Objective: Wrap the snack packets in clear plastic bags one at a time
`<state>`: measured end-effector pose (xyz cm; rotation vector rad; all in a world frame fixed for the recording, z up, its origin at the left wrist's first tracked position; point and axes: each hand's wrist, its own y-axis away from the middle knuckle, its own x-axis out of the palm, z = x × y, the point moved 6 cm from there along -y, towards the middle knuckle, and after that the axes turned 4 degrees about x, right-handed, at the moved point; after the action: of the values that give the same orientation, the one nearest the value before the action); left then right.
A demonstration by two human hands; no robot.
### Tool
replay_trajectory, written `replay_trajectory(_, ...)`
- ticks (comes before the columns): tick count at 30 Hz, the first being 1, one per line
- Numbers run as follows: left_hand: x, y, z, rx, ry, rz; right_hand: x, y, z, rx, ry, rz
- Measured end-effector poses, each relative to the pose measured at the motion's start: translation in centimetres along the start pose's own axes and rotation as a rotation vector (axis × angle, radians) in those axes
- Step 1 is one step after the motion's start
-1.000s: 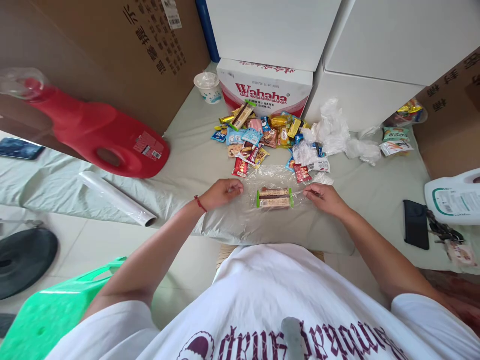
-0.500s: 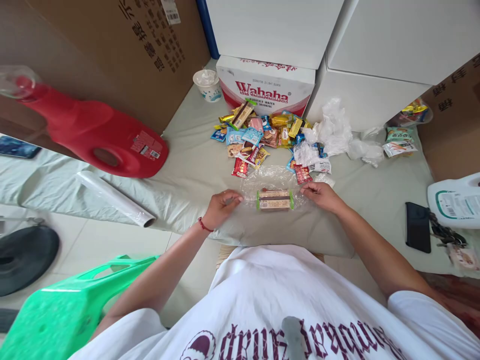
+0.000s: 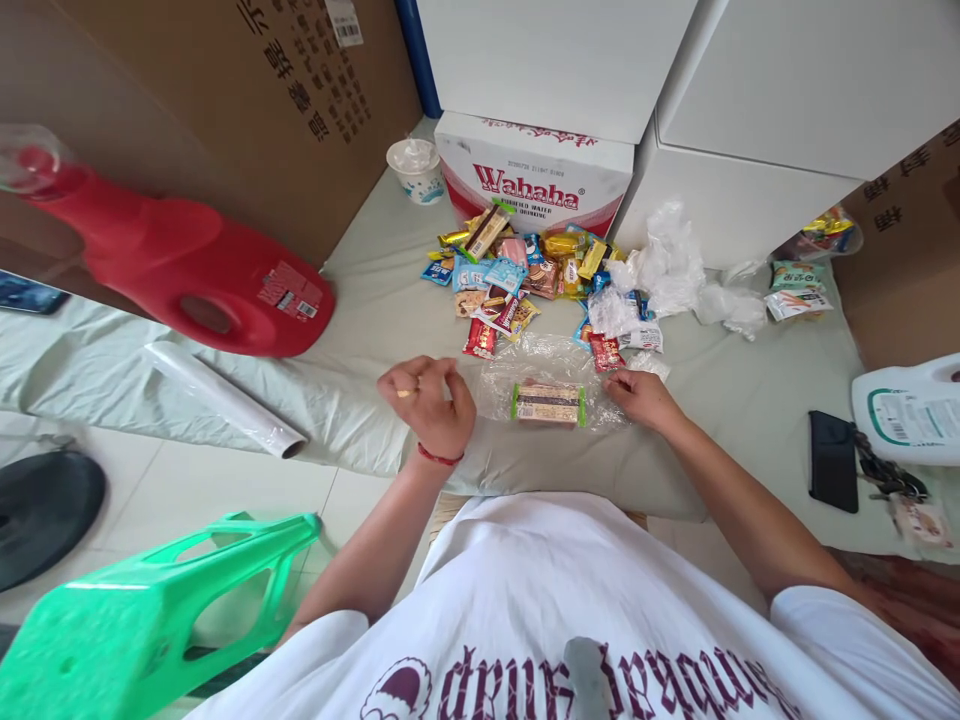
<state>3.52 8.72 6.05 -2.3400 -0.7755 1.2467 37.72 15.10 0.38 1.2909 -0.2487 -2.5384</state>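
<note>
A snack pack (image 3: 548, 402) with bright green ends and a cream and brown label lies on a sheet of clear plastic film (image 3: 499, 365) at the cloth's near side. My right hand (image 3: 645, 398) pinches the film's right edge, close to a small red snack packet (image 3: 606, 352). Left of the film, my left hand (image 3: 429, 405) is raised with its fingers curled in; whether anything is inside them is hidden. It wears a ring and a red bracelet (image 3: 439, 456).
Behind lies a pile of wrapped snacks (image 3: 506, 275) against a Wahaha carton (image 3: 536, 170). Crumpled clear plastic (image 3: 667, 265) sits to its right. A plastic roll (image 3: 225, 398), a red jug (image 3: 187, 270) and a paper cup (image 3: 417, 178) are leftward; a black phone (image 3: 832, 460) is rightward.
My left hand has left the film's left edge, moved slightly left and turned upward with its fingers curled. My right hand stays at the film's right edge, and the snack pack has hardly moved.
</note>
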Motion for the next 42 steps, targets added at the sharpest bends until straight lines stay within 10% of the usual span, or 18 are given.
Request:
replay_trajectory(6,4.7,4.4,-7.7,0.467,0.13,0.632,-2.0,0.1,2.3,0.011,0.326,-0.013)
replay_trajectory(10,8.0,5.1,-8.3,0.473,0.052,0.78,-3.5,-1.0,6.6,-0.084,0.493,-0.168)
replay_trajectory(21,8.5,4.9,-8.2,0.484,-0.06,0.769,2.1,-10.1,10.3,-0.201,0.629,0.194)
replay_trajectory(28,8.9,5.9,-8.2,0.509,-0.07,0.762,0.5,-3.7,11.8,-0.465,0.521,0.21)
replay_trajectory(37,8.4,6.0,-5.9,0.329,0.16,0.747,6.2,3.4,9.4,-0.521,0.468,0.188)
replay_trajectory(42,7.1,5.1,-1.9,-0.016,0.513,0.656,6.9,3.3,9.2,-0.548,0.511,0.18)
